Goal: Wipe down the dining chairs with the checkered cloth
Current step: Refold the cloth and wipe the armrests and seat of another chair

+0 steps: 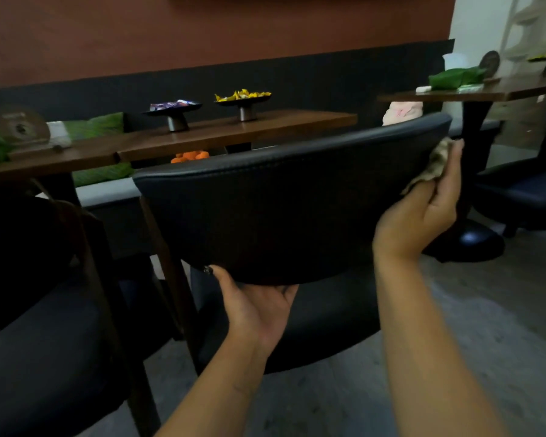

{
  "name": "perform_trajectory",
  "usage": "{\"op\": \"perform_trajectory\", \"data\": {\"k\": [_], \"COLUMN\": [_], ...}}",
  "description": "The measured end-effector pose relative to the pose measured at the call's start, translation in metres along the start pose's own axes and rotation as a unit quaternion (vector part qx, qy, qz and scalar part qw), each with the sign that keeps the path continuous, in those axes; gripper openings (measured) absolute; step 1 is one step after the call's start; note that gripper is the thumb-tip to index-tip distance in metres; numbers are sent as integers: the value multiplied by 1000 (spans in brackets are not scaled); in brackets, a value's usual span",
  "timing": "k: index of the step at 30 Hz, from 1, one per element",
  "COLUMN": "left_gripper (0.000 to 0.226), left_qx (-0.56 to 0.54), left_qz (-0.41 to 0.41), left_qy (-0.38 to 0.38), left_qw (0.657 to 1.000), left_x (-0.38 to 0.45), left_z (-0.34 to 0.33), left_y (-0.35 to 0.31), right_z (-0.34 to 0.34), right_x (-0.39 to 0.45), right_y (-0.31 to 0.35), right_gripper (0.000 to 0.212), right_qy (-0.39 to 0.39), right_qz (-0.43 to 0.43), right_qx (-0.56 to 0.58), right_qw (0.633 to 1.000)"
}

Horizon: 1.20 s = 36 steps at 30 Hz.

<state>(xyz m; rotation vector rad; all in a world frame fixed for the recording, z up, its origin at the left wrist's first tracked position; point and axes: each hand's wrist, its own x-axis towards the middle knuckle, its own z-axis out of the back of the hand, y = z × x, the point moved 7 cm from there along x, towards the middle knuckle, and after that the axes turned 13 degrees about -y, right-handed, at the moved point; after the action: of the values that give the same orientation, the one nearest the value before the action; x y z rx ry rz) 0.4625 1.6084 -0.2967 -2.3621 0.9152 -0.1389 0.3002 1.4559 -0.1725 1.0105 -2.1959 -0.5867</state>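
A dining chair with a curved black padded backrest (281, 200) fills the middle of the view, tilted with its right end higher. My left hand (256, 301) grips the backrest's lower edge from below, thumb on the near face. My right hand (432, 200) holds the bunched checkered cloth (435, 162) against the backrest's right end. Most of the cloth is hidden behind the hand and the chair. The chair's dark seat (312, 320) shows below the backrest.
A second dark chair (44, 310) stands close at the left. Behind runs a wooden table (202, 134) with two pedestal dishes of sweets and green bundles. Another table on a black pedestal base (473, 238) stands at right, with a chair beyond it. Grey floor lies at bottom right.
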Motion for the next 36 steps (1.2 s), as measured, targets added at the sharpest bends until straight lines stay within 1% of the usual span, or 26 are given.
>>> {"op": "perform_trajectory", "data": {"k": [3, 6, 9, 12, 13, 15, 17, 19, 21, 24, 25, 26, 28, 29, 30, 32, 33, 34, 35, 36], "left_gripper": [88, 90, 91, 85, 84, 85, 88, 91, 90, 87, 86, 85, 85, 88, 90, 88, 82, 75, 72, 74], "left_qx": [0, 0, 9, 24, 23, 10, -10, -50, -91, -146, -163, -175, -192, -196, -197, -202, -227, -265, -290, -276], "left_qz": [-5, -11, -4, 20, 26, 40, 56, 73, 82, 96, 100, 104, 111, 110, 110, 109, 94, 70, 64, 86], "left_qy": [-3, -17, -31, -38, -37, -25, -19, -4, 1, 6, 10, 11, 15, 18, 21, 31, 39, 51, 61, 67], "left_qw": [1000, 1000, 999, 999, 999, 999, 998, 996, 992, 985, 982, 979, 975, 974, 974, 973, 968, 960, 953, 955], "left_x": [2, 2, -1, -6, -7, -9, -6, -4, 0, 4, 4, 4, 4, 4, 4, 4, 5, 7, 6, 6], "left_z": [2, 5, 7, 11, 12, 12, 15, 17, 23, 32, 33, 34, 35, 36, 40, 36, 35, 34, 34, 35], "left_y": [-1, 0, 1, 5, 5, 6, 8, 10, 13, 20, 23, 25, 26, 27, 26, 25, 21, 17, 16, 19], "right_z": [-3, -10, -21, -30, -33, -39, -44, -47, -49, -57, -62, -68, -83, -88, -90, -74, -61, -49, -40, -30], "right_x": [-34, -67, -100, -120, -125, -136, -151, -161, -168, -181, -190, -200, -221, -233, -242, -257, -257, -248, -236, -227], "right_y": [28, 49, 67, 79, 82, 84, 86, 87, 90, 98, 100, 99, 94, 91, 87, 66, 51, 38, 31, 26], "right_gripper": [42, 41, 42, 43, 43, 41, 39, 38, 38, 35, 34, 33, 36, 38, 40, 42, 42, 40, 38, 37], "right_qy": [2, 26, 33, 6, 5, 37, 94, 145, 206, 311, 337, 354, 383, 393, 403, 441, 477, 514, 553, 603], "right_qz": [100, 170, 204, 211, 226, 295, 397, 499, 594, 699, 720, 736, 757, 765, 778, 802, 792, 758, 702, 649], "right_qx": [-27, -26, -22, -40, -46, -60, -73, -76, -64, -47, -52, -62, -84, -87, -91, -111, -129, -165, -200, -208], "right_qw": [995, 985, 978, 977, 973, 953, 910, 851, 775, 642, 604, 573, 523, 503, 474, 386, 358, 368, 401, 415]}}
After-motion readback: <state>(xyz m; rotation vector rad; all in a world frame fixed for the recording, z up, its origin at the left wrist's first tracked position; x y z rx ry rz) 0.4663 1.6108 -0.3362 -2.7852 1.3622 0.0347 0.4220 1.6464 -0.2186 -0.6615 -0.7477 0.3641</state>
